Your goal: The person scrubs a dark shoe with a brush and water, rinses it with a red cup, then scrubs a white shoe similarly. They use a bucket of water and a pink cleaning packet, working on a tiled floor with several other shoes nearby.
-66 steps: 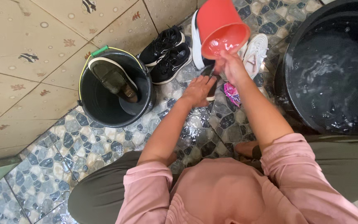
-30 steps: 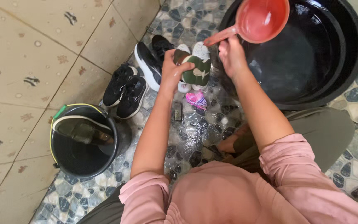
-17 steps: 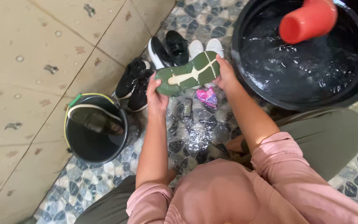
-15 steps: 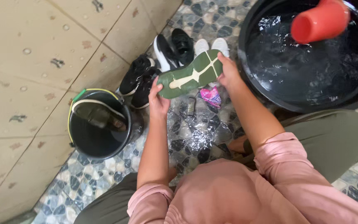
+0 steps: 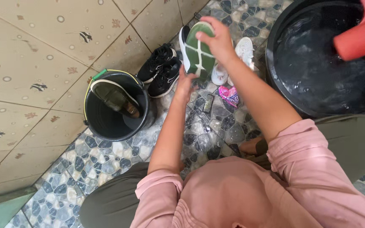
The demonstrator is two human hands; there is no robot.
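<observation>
Wet pebble-patterned floor tiles run up to a beige tiled wall, and the person crouches on them over the washing.

Both hands are clamped on one green shoe, held up off the floor with its sole facing the camera. The right hand grips the upper end, fingers wrapped over the edge; the left hand holds the lower end from beneath. Wet rubber in wet fingers looks slippery, so the likeliest mishap is the shoe sliding out and dropping onto the white shoes or the black shoes lying just below it, splashing dirty water over them.

Just beside the left forearm stands a black bucket with a second green shoe leaning inside it. A careless elbow could knock that bucket over, since it sits near the arm.

On the floor near the person's knees lie a pink sachet and a small dark brush-like thing; I cannot tell exactly what the latter is. A shift of the feet could land on either and cause a slip on the wet tile.

At the upper right, a red scoop floats tilted in the large black tub of water, well apart from both hands. Leaning far to reach it from a crouch could unbalance the person.
</observation>
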